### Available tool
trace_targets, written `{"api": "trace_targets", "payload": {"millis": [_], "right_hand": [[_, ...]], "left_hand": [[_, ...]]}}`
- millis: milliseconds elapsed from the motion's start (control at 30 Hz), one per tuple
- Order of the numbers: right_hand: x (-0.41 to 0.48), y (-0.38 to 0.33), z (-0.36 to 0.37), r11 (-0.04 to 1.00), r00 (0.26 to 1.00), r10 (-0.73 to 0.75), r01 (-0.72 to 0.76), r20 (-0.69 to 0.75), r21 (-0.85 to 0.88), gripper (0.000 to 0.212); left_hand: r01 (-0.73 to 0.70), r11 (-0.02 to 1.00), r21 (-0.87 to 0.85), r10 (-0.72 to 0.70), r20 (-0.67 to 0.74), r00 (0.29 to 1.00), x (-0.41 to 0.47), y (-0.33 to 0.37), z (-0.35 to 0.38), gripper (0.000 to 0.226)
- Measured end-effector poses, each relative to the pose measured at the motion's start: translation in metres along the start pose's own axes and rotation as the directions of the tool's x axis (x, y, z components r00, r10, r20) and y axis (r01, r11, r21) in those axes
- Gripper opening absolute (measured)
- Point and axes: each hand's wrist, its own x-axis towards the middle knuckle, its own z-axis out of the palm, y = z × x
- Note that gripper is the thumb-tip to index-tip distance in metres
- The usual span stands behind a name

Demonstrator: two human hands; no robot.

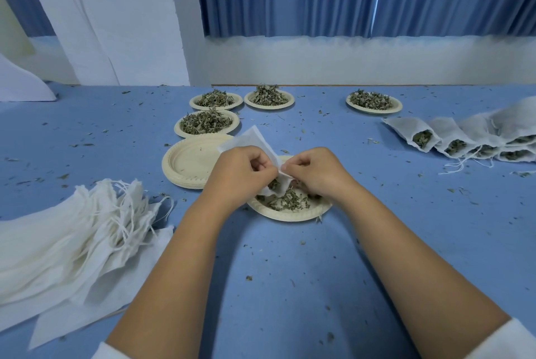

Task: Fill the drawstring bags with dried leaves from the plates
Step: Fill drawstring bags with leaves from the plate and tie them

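White bag (251,140) was pinched at its mouth by the left hand (243,168) and the right hand (314,173) above the near plate (290,215) of leaves (287,201), and should be opened wide, kept low.

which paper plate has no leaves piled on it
The top plate of the stack just left of the left hand. It carries no pile, while the plate under the hands and the four heaped plates behind hold dried leaves.

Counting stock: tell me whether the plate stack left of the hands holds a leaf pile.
No, the plate stack has a nearly bare top plate, with no pile on it.
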Motion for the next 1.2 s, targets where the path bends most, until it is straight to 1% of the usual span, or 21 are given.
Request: {"api": "trace_targets", "payload": {"millis": [67,133,167,233,267,300,367,433,500,533,633,700,733,767,833,933,1000,1033,1133,1200], "right_hand": [[0.000,0.000,-0.002,1.000,1.000,-0.010,0.010,0.013,-0.028,0.019],[0.000,-0.002,-0.004,1.000,1.000,-0.006,0.006,-0.014,-0.029,0.019],[-0.001,-0.004,-0.006,0.999,0.998,-0.008,0.006,-0.057,-0.037,0.019],[-0.002,-0.008,-0.012,0.996,0.980,-0.069,0.057,-0.184,-0.070,0.013],[-0.004,-0.012,-0.015,0.993,0.967,-0.115,0.109,-0.226,-0.041,0.010],[-0.006,-0.016,-0.018,0.986,0.959,-0.160,0.168,-0.235,0.013,0.008],[-0.013,-0.025,-0.020,0.955,0.949,-0.254,0.277,-0.189,0.104,0.004],[-0.018,-0.030,-0.016,0.938,0.942,-0.313,0.326,-0.118,0.115,0.006],[-0.019,-0.028,-0.007,0.945,0.944,-0.318,0.323,-0.083,0.055,0.007],[-0.018,-0.026,-0.002,0.947,0.944,-0.317,0.320,-0.093,0.013,0.008],[-0.013,-0.016,0.007,0.937,0.919,-0.348,0.333,-0.187,-0.107,0.011],[-0.011,-0.013,0.010,0.926,0.903,-0.370,0.339,-0.218,-0.168,0.006],[-0.010,-0.011,0.010,0.926,0.902,-0.370,0.338,-0.221,-0.170,0.004],[-0.009,-0.011,0.010,0.930,0.907,-0.362,0.337,-0.214,-0.147,0.004],[-0.008,-0.011,0.008,0.937,0.918,-0.350,0.340,-0.185,-0.086,0.010],[-0.010,-0.015,0.005,0.934,0.916,-0.356,0.351,-0.186,-0.058,0.020],[-0.010,-0.016,0.000,0.939,0.917,-0.343,0.327,-0.203,-0.106,0.029],[-0.010,-0.016,-0.003,0.942,0.927,-0.325,0.301,-0.185,-0.147,0.032],[-0.011,-0.015,-0.008,0.927,0.967,-0.254,0.240,-0.014,-0.289,0.034],[-0.012,-0.015,-0.005,0.900,0.972,-0.225,0.233,0.066,-0.367,0.033]], "left_hand": [[0.007,1.000,0.008,-0.007,-0.010,1.000,0.000,0.000,0.000,0.010],[0.018,1.000,0.008,-0.018,-0.027,0.999,0.001,0.000,0.000,0.010],[0.025,1.000,0.007,-0.025,-0.042,0.999,0.001,0.000,0.001,0.010],[0.048,0.999,-0.016,-0.049,-0.088,0.995,0.002,0.001,0.002,0.011],[0.067,0.997,-0.049,-0.072,-0.116,0.991,0.002,0.002,0.002,0.011],[0.089,0.992,-0.090,-0.101,-0.145,0.984,0.003,0.003,0.003,0.011],[0.121,0.979,-0.162,-0.154,-0.206,0.966,0.005,0.005,0.004,0.012],[0.130,0.965,-0.226,-0.187,-0.257,0.948,0.006,0.007,0.005,0.012],[0.116,0.959,-0.257,-0.191,-0.287,0.939,0.005,0.009,0.005,0.013],[0.101,0.960,-0.262,-0.178,-0.287,0.941,0.004,0.009,0.006,0.014],[0.054,0.965,-0.258,-0.120,-0.248,0.961,0.003,0.012,0.008,0.012],[0.042,0.967,-0.250,-0.101,-0.228,0.968,0.002,0.012,0.009,0.011],[0.042,0.968,-0.249,-0.099,-0.223,0.970,0.003,0.012,0.009,0.011],[0.044,0.967,-0.249,-0.101,-0.222,0.970,0.003,0.012,0.009,0.011],[0.051,0.963,-0.263,-0.112,-0.224,0.968,0.003,0.011,0.009,0.010],[0.062,0.943,-0.327,-0.147,-0.242,0.959,0.004,0.009,0.008,0.009],[0.076,0.930,-0.359,-0.181,-0.268,0.946,0.005,0.007,0.008,0.009],[0.081,0.924,-0.375,-0.196,-0.282,0.939,0.007,0.007,0.009,0.009],[0.067,0.902,-0.426,-0.222,-0.327,0.918,0.010,0.008,0.011,0.012],[0.036,0.889,-0.457,-0.217,-0.351,0.911,0.012,0.008,0.013,0.016]]}}
